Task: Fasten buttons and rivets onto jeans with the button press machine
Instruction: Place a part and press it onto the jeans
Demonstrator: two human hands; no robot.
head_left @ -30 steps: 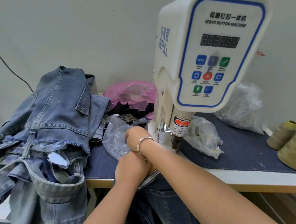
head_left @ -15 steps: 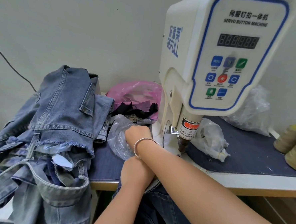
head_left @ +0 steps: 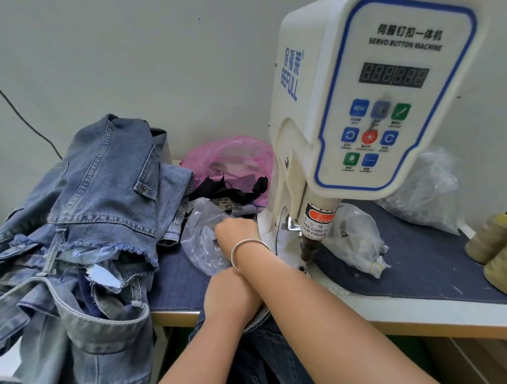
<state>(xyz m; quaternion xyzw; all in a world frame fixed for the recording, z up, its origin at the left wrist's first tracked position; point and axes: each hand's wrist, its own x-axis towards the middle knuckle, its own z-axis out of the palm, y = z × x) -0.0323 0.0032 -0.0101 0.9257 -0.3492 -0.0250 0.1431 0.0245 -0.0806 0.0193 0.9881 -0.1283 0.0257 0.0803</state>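
Observation:
The white servo button press machine (head_left: 370, 110) stands on the table, its punch (head_left: 307, 250) hanging over the base. My right hand (head_left: 236, 229), a silver bracelet on the wrist, reaches left across my other arm into a clear plastic bag (head_left: 202, 239) beside the machine; its fingertips are hidden in the plastic. My left hand (head_left: 228, 294) lies under the right forearm at the table's front edge, curled on the waistband of the jeans (head_left: 266, 356) that hang down towards my lap. Its fingers are hidden.
A pile of blue jeans (head_left: 81, 225) fills the left side. A pink bag (head_left: 233, 158) with dark scraps lies behind the clear one. More clear bags (head_left: 359, 240) (head_left: 430, 187) and thread cones (head_left: 493, 236) sit to the right on the denim-covered table (head_left: 420, 261).
My right hand stays in the clear bag and shifts only slightly. My left hand holds its place under the forearm. The view has drifted a little.

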